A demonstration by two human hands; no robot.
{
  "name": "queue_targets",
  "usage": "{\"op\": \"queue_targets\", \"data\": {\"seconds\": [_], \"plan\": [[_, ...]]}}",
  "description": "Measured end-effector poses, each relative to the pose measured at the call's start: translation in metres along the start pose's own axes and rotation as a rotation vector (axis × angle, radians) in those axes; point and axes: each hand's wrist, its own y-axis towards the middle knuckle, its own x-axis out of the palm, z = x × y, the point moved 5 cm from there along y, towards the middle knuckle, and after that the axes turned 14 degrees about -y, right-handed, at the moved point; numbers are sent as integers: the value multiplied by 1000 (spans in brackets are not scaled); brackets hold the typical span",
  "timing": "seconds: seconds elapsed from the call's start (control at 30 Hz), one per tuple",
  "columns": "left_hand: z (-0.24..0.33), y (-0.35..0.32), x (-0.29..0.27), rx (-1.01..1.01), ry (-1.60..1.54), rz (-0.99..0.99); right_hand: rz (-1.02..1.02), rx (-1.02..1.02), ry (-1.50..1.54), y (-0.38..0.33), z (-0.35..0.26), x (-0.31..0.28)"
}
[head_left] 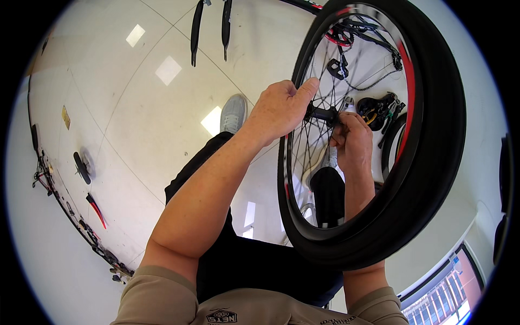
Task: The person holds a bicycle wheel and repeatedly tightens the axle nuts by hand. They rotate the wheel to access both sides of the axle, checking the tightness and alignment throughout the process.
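Note:
A bicycle wheel (pixel 441 130) with a fat black tyre and a black rim with red and white marks stands tilted in front of me, over my right leg. My left hand (pixel 284 108) is closed at the near-left end of its black hub (pixel 323 114), thumb stretched along the top. On the hub's other side, my right hand (pixel 353 135) has its fingers curled and pressed against the hub end. My right forearm passes behind the tyre. Thin black spokes run from hub to rim, and parts of the rim markings look smeared. My right fingertips are partly hidden.
On the pale tiled floor (pixel 141 108) lie a crank with chain and pedal (pixel 337 69), a black fork (pixel 225 30), a small round black part (pixel 82 167) and a red-black strip (pixel 96 210). More bicycle parts (pixel 81 227) line the left. My grey shoe (pixel 233 114) is ahead.

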Motion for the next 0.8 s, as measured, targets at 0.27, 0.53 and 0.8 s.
{"op": "queue_targets", "data": {"seconds": [0.27, 0.53, 0.8], "plan": [[-1, -1, 0, 12, 11, 1, 2, 12, -11, -3, -1, 1], [-2, 0, 0, 22, 28, 15, -2, 22, 22, -3, 0, 0], [0, -1, 0, 13, 56, 9, 18, 21, 72, -4, -2, 3]]}}
